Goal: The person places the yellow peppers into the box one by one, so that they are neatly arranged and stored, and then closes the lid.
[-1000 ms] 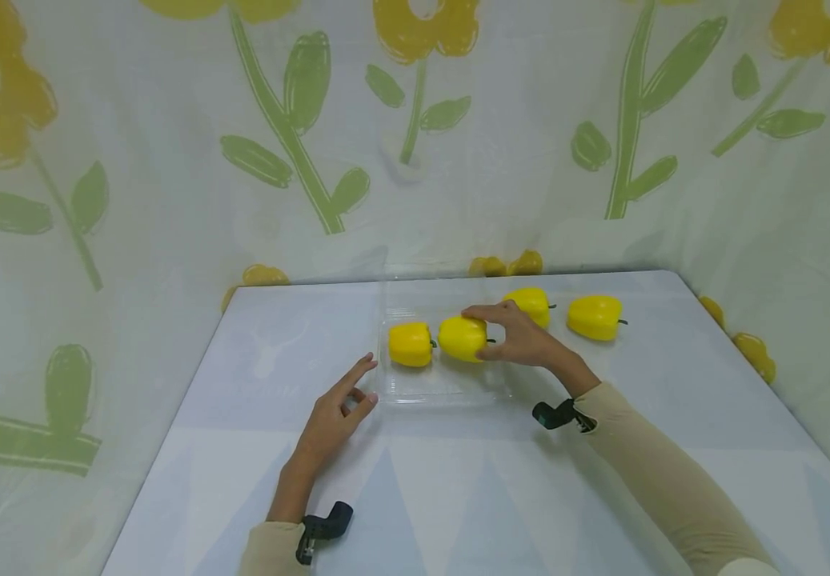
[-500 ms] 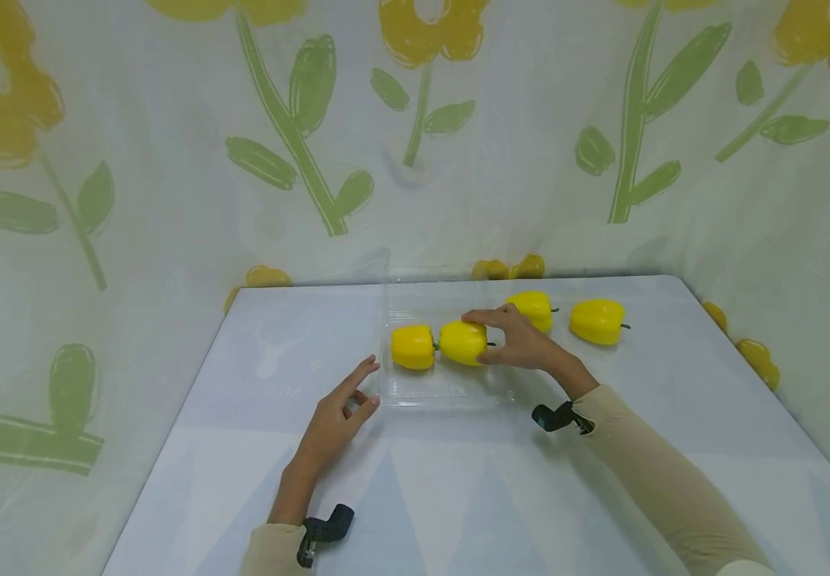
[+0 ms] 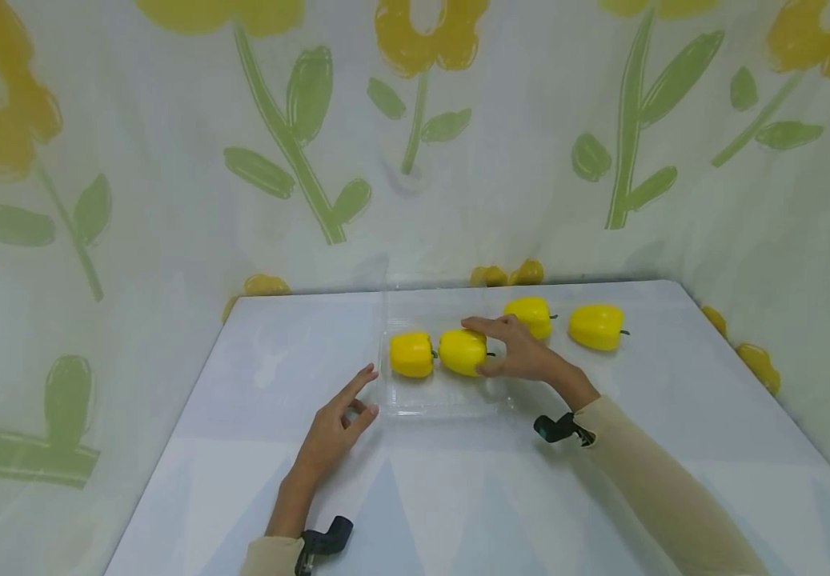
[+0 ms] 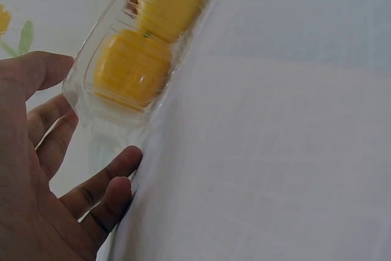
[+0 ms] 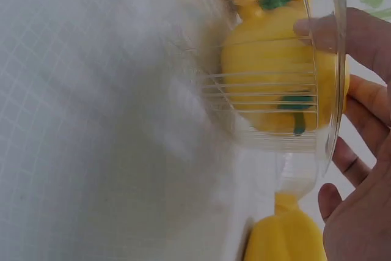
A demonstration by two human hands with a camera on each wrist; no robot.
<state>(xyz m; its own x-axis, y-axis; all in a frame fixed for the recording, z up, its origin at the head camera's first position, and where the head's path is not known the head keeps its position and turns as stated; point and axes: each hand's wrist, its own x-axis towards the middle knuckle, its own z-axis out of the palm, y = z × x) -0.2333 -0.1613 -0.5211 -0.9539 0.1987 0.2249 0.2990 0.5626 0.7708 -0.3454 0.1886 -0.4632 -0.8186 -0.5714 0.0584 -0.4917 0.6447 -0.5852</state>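
A clear plastic container (image 3: 451, 412) with its lid raised stands on the table, holding two yellow bell peppers in a row. The left bell pepper (image 3: 410, 355) lies on its side, stem to the right. Around the other bell pepper (image 3: 461, 352), my right hand (image 3: 523, 352) has its thumb and fingers, reaching over the container's wall in the right wrist view. My left hand (image 3: 331, 432) is beside the container's left wall, fingers loosely extended. In the left wrist view its upper fingertip touches the container's corner (image 4: 72, 87); the lower fingers point toward the table.
Two more yellow bell peppers lie to the right, outside the container: a nearer one (image 3: 530, 316) partly behind my right hand and a farther one (image 3: 596, 326). A flowered cloth (image 3: 487, 184) hangs behind the table's (image 3: 263, 400) back edge.
The whole head view has shifted slightly downward. The right-hand bell pepper has tilted a little in the container while my right hand stays around it. My left hand has barely moved.
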